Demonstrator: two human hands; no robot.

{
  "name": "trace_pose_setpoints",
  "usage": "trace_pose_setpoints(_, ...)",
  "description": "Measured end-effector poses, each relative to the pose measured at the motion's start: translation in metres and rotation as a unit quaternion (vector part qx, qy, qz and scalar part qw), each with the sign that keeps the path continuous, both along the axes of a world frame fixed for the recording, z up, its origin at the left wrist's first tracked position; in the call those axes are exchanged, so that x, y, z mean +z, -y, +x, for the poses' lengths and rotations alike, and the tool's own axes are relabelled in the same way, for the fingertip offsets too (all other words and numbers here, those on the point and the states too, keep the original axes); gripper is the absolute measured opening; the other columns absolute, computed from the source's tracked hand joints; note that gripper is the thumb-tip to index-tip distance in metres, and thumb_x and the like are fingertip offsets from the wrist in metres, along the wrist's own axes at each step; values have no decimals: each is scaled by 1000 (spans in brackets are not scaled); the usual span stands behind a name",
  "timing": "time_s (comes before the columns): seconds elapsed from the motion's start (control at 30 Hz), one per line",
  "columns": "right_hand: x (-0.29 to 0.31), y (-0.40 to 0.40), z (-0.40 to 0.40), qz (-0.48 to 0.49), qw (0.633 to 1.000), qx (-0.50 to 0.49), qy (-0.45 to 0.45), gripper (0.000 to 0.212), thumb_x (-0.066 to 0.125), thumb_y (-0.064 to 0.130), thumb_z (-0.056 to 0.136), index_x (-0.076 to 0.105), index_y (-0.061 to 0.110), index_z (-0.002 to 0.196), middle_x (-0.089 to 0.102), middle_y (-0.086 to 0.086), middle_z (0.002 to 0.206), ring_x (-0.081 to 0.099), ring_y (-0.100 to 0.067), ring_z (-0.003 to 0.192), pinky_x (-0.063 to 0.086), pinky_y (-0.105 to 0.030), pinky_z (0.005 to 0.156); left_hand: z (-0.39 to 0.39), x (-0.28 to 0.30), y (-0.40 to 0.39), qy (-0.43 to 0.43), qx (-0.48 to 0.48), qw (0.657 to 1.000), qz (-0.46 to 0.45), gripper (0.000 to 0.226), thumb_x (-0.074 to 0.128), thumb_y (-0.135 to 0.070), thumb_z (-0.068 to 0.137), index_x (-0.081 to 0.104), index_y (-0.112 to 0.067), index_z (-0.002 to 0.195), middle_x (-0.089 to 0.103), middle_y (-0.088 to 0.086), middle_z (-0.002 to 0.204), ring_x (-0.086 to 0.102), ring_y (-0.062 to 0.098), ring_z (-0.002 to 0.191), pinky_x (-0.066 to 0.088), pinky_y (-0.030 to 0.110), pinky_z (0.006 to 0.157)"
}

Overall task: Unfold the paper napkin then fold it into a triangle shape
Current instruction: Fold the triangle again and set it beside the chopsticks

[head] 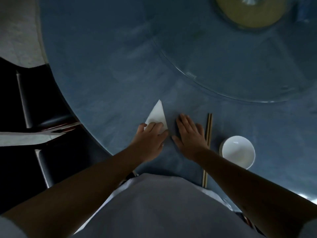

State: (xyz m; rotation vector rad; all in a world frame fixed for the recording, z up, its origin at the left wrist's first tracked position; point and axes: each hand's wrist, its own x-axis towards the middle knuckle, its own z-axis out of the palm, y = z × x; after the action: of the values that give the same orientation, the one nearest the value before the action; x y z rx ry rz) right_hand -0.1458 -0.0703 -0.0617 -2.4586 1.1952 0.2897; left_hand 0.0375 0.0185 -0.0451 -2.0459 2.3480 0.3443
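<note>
A white paper napkin (157, 115) lies on the blue tablecloth (106, 79), folded into a narrow triangle with its tip pointing away from me. My left hand (151, 138) rests on the napkin's near end, fingers curled over it and pressing it down. The near corner of the napkin is hidden under those fingers. Just to the right, my right hand (188, 133) lies flat on the cloth, fingers together, a small gap apart from the napkin and holding nothing.
A pair of wooden chopsticks (207, 146) lies right of my right hand. A white bowl (238, 152) stands further right. A glass turntable (240, 66) fills the table's far right, with a round yellowish base (248, 12). A dark chair (42, 121) stands at the left edge.
</note>
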Motion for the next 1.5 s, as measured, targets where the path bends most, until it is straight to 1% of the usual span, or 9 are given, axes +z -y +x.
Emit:
trace_pose_setpoints(0.2,4,3,-6,-16,1000,17,14,68,25,56,91,29,18,147,20,-1,160,13,-16,146,15,-45,113,-3,4,8,4,33,999,-13,42,52,-34,75,58,-25,116,62,-1,108,57,25,98,41,43,78)
trace_pose_setpoints(0.33,3,4,-8,-7,1000,27,13,67,30,53,92,25,18,149,16,-2,161,9,-16,147,13,-42,115,-10,8,22,9,106,994,-1,18,56,-30,78,68,-21,90,64,0,87,61,27,85,39,41,72)
trace_pose_setpoints(0.6,-3,2,-11,-12,999,36,5,69,33,52,93,18,18,151,10,-2,161,4,-16,147,5,-38,115,-12,12,26,48,75,994,-61,11,62,-19,75,66,-21,65,59,-1,63,58,26,64,41,36,63)
trace_pose_setpoints(0.87,-7,1,-12,-24,999,37,6,71,35,52,91,18,19,151,12,-2,161,6,-16,147,5,-38,115,-6,25,19,-258,187,948,-29,14,58,-17,87,69,-9,83,68,7,90,63,27,85,50,43,75)
trace_pose_setpoints(1.1,-5,-2,-10,-25,999,30,8,71,36,52,91,16,19,151,11,-2,161,5,-17,147,4,-40,115,-2,30,13,-345,302,888,-28,3,64,-21,85,65,-22,82,64,-11,81,58,2,76,40,8,62)
trace_pose_setpoints(1.27,4,-3,-5,20,998,-11,52,73,40,52,92,17,16,151,8,-5,162,0,-18,147,6,-42,118,-5,51,22,-506,421,752,-42,21,63,-13,87,63,-30,75,65,-17,67,58,-2,64,44,12,63)
trace_pose_setpoints(1.4,21,-13,6,79,983,-70,153,73,51,49,89,27,15,148,10,-7,161,4,-22,147,10,-38,116,-2,76,24,-730,430,531,-24,33,52,-2,92,61,-22,69,58,4,70,54,16,67,45,31,66)
trace_pose_setpoints(1.43,30,-17,12,157,958,-106,214,67,55,45,89,33,16,145,22,-7,158,15,-22,145,16,-38,116,-1,81,23,-776,419,470,-14,29,50,-2,93,60,-19,72,63,5,75,60,18,71,49,32,69)
trace_pose_setpoints(1.5,51,-27,24,355,833,-225,359,43,55,41,88,53,25,128,56,4,134,48,-11,125,38,-36,105,-1,87,19,-831,400,387,9,15,50,-7,91,57,-15,79,68,6,85,67,20,81,55,36,76)
